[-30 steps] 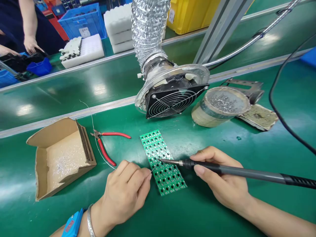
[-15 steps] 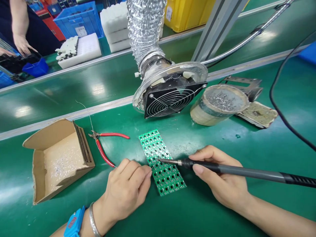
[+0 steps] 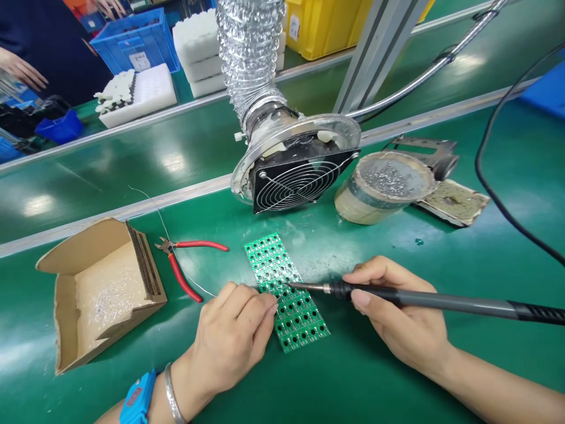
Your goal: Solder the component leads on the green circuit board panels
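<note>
A green circuit board panel (image 3: 304,318) with rows of black round spots lies flat in front of me. My right hand (image 3: 401,312) grips a soldering iron (image 3: 459,303) like a pen, its tip over the middle of the panel. At the panel's left edge, my left hand (image 3: 238,335) is closed in a pinch on thin solder wire (image 3: 200,286), which trails back past the red-handled cutters (image 3: 180,274). The wire's end at the iron tip is too small to make out. A blue wrist strap (image 3: 138,397) and a metal bangle sit on my left wrist.
A cardboard box (image 3: 145,265) with small bright bits stands at left. Over the panel hangs a fume extractor fan (image 3: 304,179) on a foil duct. At right are a tub (image 3: 366,203) of metal bits and a stained tray (image 3: 459,203). Another person's hand (image 3: 22,68) shows top left.
The iron tip and my left hand have shifted slightly right across the panel. The solder wire has moved off the cutters' lower handle. The other person's hands have lifted from the blue bin.
</note>
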Action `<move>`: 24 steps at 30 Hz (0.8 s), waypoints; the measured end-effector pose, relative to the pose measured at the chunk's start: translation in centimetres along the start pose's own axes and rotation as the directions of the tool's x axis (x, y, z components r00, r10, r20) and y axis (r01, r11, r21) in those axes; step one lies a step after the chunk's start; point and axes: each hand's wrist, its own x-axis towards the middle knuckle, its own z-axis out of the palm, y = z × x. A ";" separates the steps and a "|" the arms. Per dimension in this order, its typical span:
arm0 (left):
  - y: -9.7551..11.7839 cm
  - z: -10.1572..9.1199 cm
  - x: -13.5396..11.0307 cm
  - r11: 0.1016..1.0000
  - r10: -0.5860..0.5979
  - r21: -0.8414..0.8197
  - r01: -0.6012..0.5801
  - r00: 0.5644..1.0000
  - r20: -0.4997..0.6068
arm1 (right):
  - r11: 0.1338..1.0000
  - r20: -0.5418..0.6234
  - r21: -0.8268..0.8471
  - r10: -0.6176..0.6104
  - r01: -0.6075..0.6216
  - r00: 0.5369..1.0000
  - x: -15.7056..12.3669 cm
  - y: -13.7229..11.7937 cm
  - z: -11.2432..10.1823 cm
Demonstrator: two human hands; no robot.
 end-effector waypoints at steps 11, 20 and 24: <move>-0.4 0.7 0.2 1.000 -0.007 -0.006 0.007 1.000 0.017 | 0.999 -0.011 -0.045 -0.015 0.014 1.000 0.1 -0.5 0.1; 1.0 -1.0 1.1 0.970 -0.077 -0.227 0.085 0.996 0.045 | 0.985 -0.070 0.154 0.089 -0.077 0.994 -0.2 0.9 -1.4; 1.4 -1.1 1.3 0.981 -0.039 -0.186 0.061 0.992 0.120 | 0.982 -0.061 0.169 0.096 -0.084 0.994 -0.1 1.0 -1.6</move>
